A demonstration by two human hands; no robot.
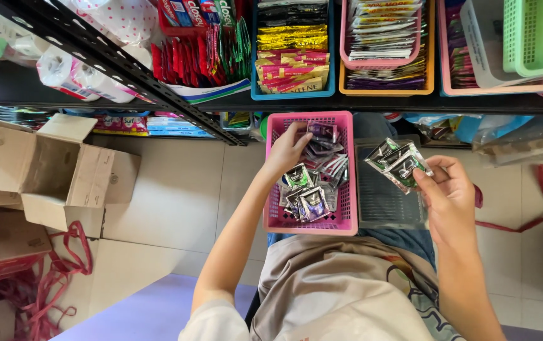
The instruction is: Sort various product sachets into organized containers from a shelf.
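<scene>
A single head-worn camera looks steeply down from above the person's own chest and lap. It sits close over the pink basket (344, 208) held near the body, and faces forward toward the stocked shelf (360, 103) at the far edge, with the floor (176, 189) on the left.

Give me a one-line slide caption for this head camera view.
Left hand reaches into a pink basket of sachets while the right hand holds a few sachets.
</scene>
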